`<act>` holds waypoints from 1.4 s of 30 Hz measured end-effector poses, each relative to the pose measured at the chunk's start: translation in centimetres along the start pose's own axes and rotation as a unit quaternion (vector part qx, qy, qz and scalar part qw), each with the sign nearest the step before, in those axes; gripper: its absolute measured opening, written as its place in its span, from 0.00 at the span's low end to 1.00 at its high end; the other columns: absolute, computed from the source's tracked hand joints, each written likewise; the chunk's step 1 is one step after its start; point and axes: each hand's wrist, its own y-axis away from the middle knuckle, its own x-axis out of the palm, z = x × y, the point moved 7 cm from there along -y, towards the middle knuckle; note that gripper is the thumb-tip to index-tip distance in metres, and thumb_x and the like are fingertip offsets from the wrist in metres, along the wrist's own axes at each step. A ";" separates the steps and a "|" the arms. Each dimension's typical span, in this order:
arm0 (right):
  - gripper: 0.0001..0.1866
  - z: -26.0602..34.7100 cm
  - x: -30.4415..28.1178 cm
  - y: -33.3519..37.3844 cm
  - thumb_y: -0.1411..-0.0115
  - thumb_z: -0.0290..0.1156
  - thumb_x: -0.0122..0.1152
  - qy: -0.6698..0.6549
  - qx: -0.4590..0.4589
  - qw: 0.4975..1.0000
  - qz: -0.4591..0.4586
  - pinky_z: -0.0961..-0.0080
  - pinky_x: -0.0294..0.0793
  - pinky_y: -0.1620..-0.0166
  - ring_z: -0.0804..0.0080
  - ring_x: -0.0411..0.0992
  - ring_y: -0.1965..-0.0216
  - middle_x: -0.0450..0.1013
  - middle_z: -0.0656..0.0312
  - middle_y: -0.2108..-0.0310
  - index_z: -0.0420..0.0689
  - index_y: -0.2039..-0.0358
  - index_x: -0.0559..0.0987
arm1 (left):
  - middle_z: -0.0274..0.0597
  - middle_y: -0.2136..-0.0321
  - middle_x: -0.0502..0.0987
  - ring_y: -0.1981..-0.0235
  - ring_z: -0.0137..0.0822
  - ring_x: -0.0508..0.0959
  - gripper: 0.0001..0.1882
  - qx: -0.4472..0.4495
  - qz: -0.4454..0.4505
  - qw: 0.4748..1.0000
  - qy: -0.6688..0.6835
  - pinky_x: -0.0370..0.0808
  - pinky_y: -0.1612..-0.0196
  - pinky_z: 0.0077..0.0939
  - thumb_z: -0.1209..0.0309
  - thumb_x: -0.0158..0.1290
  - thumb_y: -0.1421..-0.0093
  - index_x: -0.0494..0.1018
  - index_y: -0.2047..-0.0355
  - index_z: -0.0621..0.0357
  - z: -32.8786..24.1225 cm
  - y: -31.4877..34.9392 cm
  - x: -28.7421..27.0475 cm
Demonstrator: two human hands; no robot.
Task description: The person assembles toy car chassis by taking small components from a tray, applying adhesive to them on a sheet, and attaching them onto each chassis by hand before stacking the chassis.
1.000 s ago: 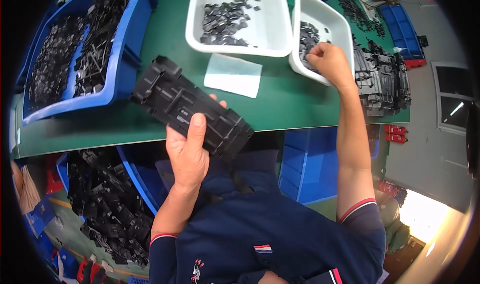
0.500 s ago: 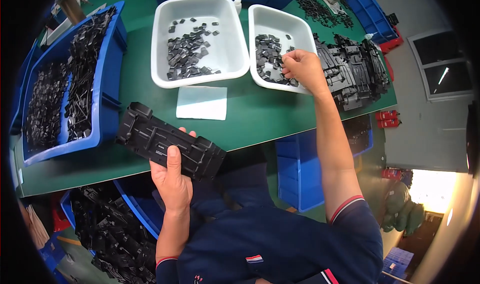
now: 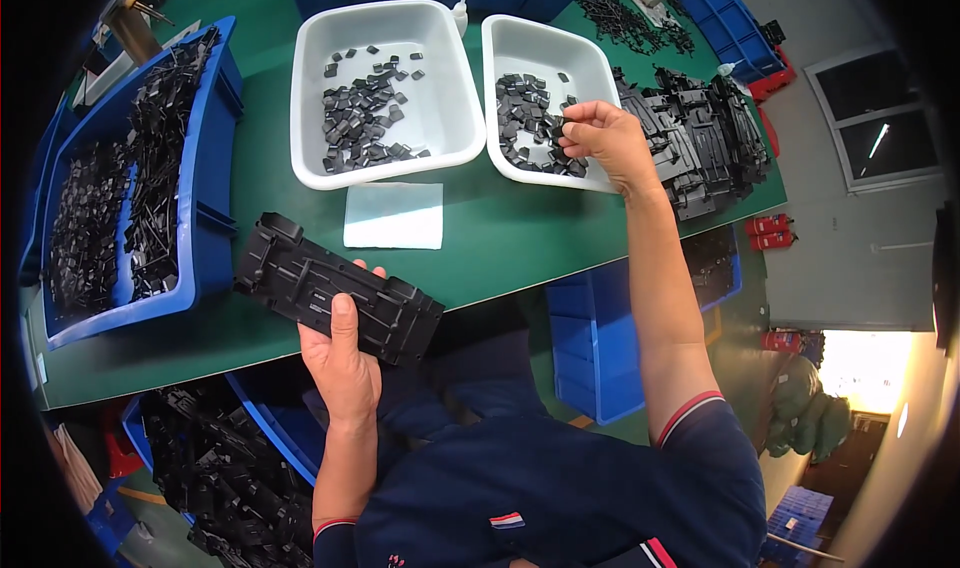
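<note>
Left of centre, the part (image 3: pixel 318 286) is being clasped by the left hand (image 3: pixel 347 363), while over the smaller tub (image 3: pixel 582 54) at upper middle the right hand (image 3: pixel 612 145) is being held with fingers drawn together, whether on anything being unclear, a light pinch probably being needed.
</note>
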 end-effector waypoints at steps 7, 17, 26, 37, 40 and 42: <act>0.10 0.3 0.2 0.0 0.49 0.22 0.63 0.028 -0.027 0.999 0.005 0.86 0.70 0.66 0.83 0.69 0.72 0.75 0.64 0.70 0.37 0.63 0.78 | 0.48 0.51 0.72 0.51 0.45 0.75 0.19 0.000 0.002 1.000 0.006 0.72 0.47 0.37 0.72 0.46 0.33 0.61 0.43 0.61 0.0 -0.4 -0.3; 0.07 5.0 7.9 9.2 0.45 0.19 0.62 -0.110 -0.101 0.980 0.132 0.84 0.73 0.62 0.81 0.72 0.69 0.77 0.62 0.67 0.37 0.64 0.80 | 0.48 0.54 0.73 0.52 0.41 0.76 0.17 -0.035 -0.011 0.999 0.039 0.74 0.49 0.35 0.71 0.47 0.34 0.62 0.46 0.62 0.1 -1.5 0.3; 0.08 -1.1 13.1 8.7 0.45 0.22 0.63 -0.110 -0.022 0.992 0.053 0.85 0.73 0.67 0.83 0.72 0.72 0.77 0.63 0.72 0.36 0.64 0.79 | 0.47 0.52 0.71 0.52 0.41 0.76 0.18 -0.069 -0.014 0.995 0.067 0.75 0.49 0.35 0.71 0.47 0.34 0.62 0.46 0.63 0.0 -2.1 0.4; 0.08 -1.6 14.3 7.9 0.45 0.25 0.64 -0.021 -0.084 0.996 0.027 0.85 0.73 0.67 0.84 0.72 0.72 0.77 0.66 0.73 0.39 0.65 0.80 | 0.52 0.47 0.68 0.48 0.47 0.73 0.24 -0.095 0.011 0.994 0.055 0.74 0.48 0.40 0.67 0.47 0.34 0.57 0.42 0.65 0.3 -2.4 0.2; 0.08 -1.3 14.4 8.0 0.46 0.25 0.64 0.005 -0.107 0.994 0.008 0.84 0.73 0.67 0.84 0.72 0.73 0.77 0.65 0.73 0.38 0.65 0.80 | 0.53 0.47 0.67 0.49 0.47 0.73 0.24 -0.094 0.013 0.994 0.056 0.74 0.48 0.40 0.67 0.47 0.34 0.57 0.42 0.65 0.4 -2.3 0.1; 0.08 -1.2 14.5 8.1 0.46 0.25 0.64 0.025 -0.121 0.992 -0.004 0.84 0.74 0.67 0.83 0.73 0.73 0.78 0.64 0.73 0.38 0.65 0.80 | 0.52 0.47 0.68 0.49 0.47 0.73 0.23 -0.095 0.014 0.993 0.062 0.74 0.48 0.40 0.67 0.47 0.34 0.57 0.42 0.65 0.3 -2.3 0.3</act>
